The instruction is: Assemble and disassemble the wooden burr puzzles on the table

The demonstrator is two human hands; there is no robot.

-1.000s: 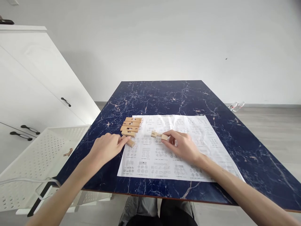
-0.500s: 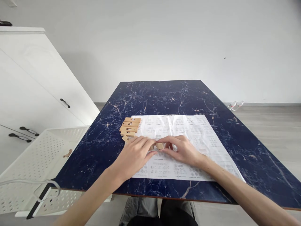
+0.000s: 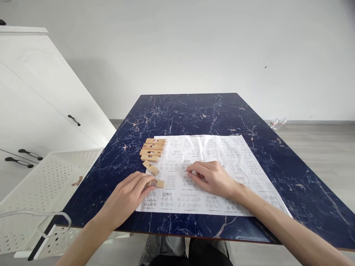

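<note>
My left hand [image 3: 130, 195] grips a notched wooden puzzle block [image 3: 160, 184] between thumb and fingers, low over the left edge of the printed sheet [image 3: 235, 199]. Its fingers hide the block's left end. On the sheet's middle rests my right hand [image 3: 209, 177], fingers loosely curled, the thumb a little apart from the index finger, with nothing seen between them. Just above my left hand lies a slanted wooden block [image 3: 151, 167]. Beyond it several notched wooden blocks [image 3: 151, 152], some with numbers, lie side by side across the sheet's upper left edge.
The dark blue marbled table [image 3: 180, 114] carries the creased sheet near its front edge. Left of the table stand a white cabinet [image 3: 55, 96] and a white perforated basket [image 3: 33, 192], which has a small wooden piece [image 3: 77, 181] and a white cable [image 3: 33, 212] by it.
My left hand has moved left and toward me with the block, away from my right hand. The right hand has let go of the block and stayed nearly in place.
</note>
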